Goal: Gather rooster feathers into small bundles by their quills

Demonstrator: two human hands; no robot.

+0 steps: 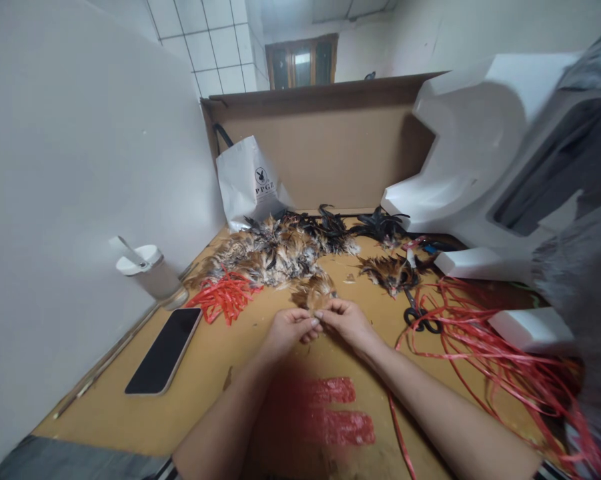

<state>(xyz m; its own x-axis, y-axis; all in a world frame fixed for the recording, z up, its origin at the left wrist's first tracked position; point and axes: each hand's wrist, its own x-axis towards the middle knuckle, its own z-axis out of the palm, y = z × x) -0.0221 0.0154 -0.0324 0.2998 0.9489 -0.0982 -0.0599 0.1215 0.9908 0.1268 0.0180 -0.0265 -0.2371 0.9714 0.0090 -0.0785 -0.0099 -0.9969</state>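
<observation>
Both hands meet over the tan tabletop, pinching the base of a small bunch of brown feathers [316,291]. My left hand [294,328] has thumb and forefinger closed at its lower end. Right beside it, my right hand [349,323] is closed on the same bunch, fingertips almost touching the left. The feathers fan away from me, beyond the fingers. Behind them lies a big heap of brown, grey and black feathers [275,248]. A separate brown feather bundle [390,272] rests to the right, near black-handled scissors [422,319].
Cut red strips [225,296] lie left of the heap, near a phone [164,351] and a lidded cup [155,273]. Long red ribbon [500,360] tangles at right beside white foam [470,147]. A white bag [253,183] leans against the cardboard [330,147] at the back.
</observation>
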